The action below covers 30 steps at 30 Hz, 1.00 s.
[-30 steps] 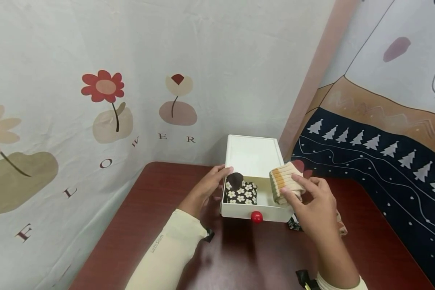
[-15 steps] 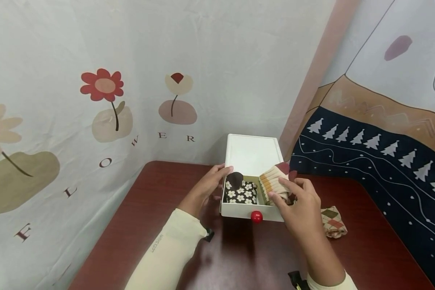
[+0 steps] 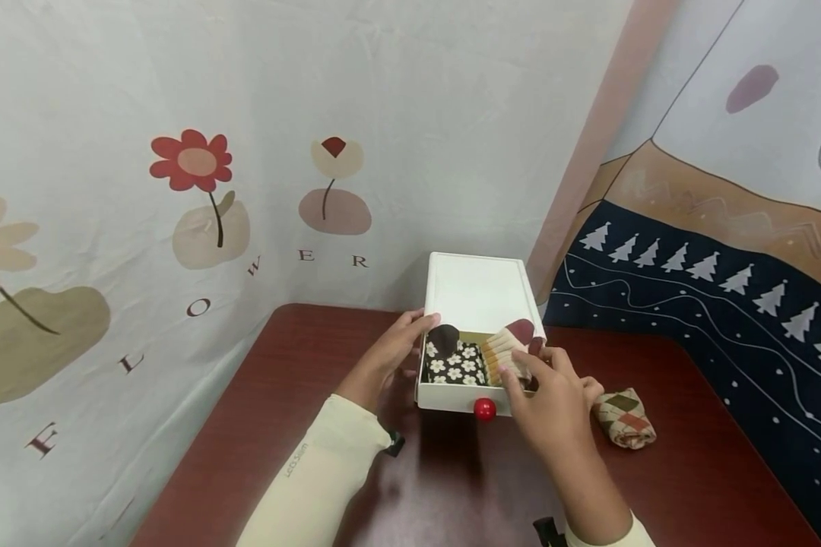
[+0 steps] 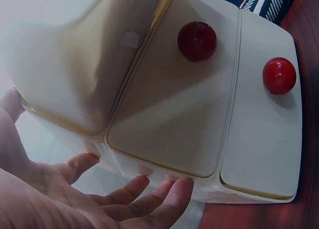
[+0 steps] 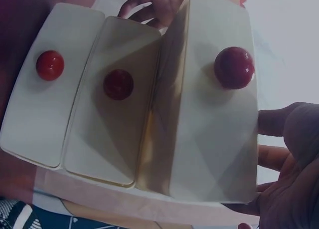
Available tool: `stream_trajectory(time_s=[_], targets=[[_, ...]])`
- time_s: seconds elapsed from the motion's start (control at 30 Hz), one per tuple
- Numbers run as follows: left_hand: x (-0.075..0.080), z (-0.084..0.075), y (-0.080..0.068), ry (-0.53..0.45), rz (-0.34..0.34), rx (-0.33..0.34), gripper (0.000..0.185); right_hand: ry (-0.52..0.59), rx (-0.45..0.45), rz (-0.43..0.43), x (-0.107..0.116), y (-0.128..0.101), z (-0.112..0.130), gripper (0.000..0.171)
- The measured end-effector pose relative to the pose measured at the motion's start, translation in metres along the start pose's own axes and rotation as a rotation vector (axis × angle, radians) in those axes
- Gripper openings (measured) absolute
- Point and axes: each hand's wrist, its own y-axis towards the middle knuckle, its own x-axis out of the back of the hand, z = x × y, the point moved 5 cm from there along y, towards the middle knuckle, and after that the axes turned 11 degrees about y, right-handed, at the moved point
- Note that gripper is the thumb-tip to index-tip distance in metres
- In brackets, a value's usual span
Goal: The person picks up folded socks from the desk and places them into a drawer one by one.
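A small white drawer unit [image 3: 479, 289] stands on the table with its top drawer [image 3: 445, 397] pulled out. My left hand [image 3: 395, 346] rests along the unit's left side, its fingers [image 4: 172, 201] fairly straight against the wall in the left wrist view. With fingertips and thumb, my right hand [image 3: 550, 403] holds a cream ribbed sock bundle [image 3: 498, 353] with mustard and maroon parts inside the drawer's right half. Beside it lies a folded black sock bundle [image 3: 455, 368] with white flowers. The drawer front [image 5: 214, 139] hides the held socks in the right wrist view.
A rolled argyle sock bundle [image 3: 626, 419] lies on the dark red table [image 3: 246, 448], right of the unit. Two lower drawers [image 4: 174, 104] with red knobs are shut. A black-and-white patterned cloth [image 4: 269, 2] sits close by. Printed fabric hangs behind the table.
My right hand has moved left and down, taking the cream sock bundle from above the drawer's right edge in beside the flowered one. The argyle bundle has come into fuller view. My left hand stays put.
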Motion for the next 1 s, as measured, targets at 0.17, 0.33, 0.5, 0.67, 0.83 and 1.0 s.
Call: stream_trajectory(time_s=[0.17,0.33,0.5,0.67,0.83,1.0], targets=[[0.000,-0.001,-0.002,0.004,0.003,0.000,0.085,-0.120,0.040,0.025,0.000,-0.003,0.004,0.051],[0.001,0.000,-0.001,0.018,-0.008,0.002,0.085,-0.230,0.077,0.053,-0.002,-0.002,0.005,0.060],[0.001,0.001,-0.001,0.032,-0.007,0.000,0.086,-0.305,0.083,0.113,-0.006,-0.001,0.003,0.063],[0.002,0.000,-0.001,0.032,-0.005,-0.002,0.086,-0.345,0.100,0.151,-0.010,0.002,0.001,0.066],[0.001,0.001,-0.002,0.029,-0.013,0.001,0.085,-0.350,0.059,0.204,-0.013,0.000,-0.001,0.069],[0.000,0.000,-0.004,0.025,-0.019,-0.003,0.085,-0.309,0.034,0.211,-0.012,-0.001,-0.001,0.067]])
